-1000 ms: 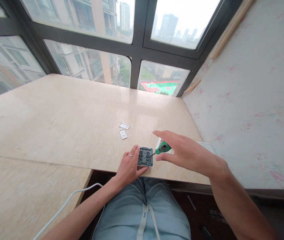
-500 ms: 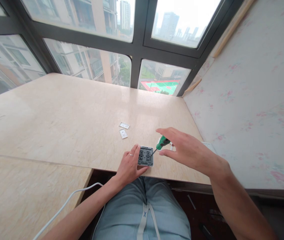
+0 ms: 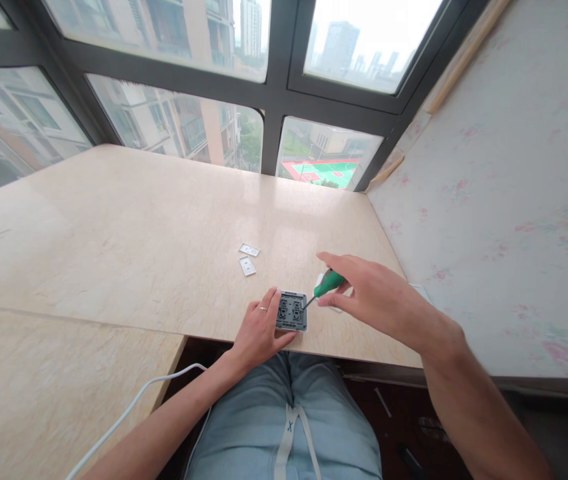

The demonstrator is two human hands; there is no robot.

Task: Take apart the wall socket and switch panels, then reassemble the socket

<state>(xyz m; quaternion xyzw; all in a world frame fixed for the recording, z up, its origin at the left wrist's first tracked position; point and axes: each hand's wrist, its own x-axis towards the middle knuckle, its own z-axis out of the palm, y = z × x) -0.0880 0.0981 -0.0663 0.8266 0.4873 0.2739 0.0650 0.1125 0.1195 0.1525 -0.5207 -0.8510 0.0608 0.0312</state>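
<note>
A grey switch module point(image 3: 292, 311) lies near the front edge of the beige countertop point(image 3: 154, 227). My left hand point(image 3: 259, 331), a ring on one finger, presses on its left side and front edge with fingers closed around it. My right hand point(image 3: 379, 299) grips a green-handled screwdriver point(image 3: 325, 286), whose metal tip rests on the module's right part. Under my right hand a white plate point(image 3: 331, 307) peeks out, mostly hidden.
Two small white covers point(image 3: 248, 258) lie on the counter beyond the module. A white cable point(image 3: 129, 410) runs off the counter's front edge at lower left. Windows close the far side, and a wall with pink marks stands at the right. My lap in blue trousers is below.
My right hand has closed its fingers round the screwdriver handle and shifted slightly up and right. The left hand and the module have stayed in place.
</note>
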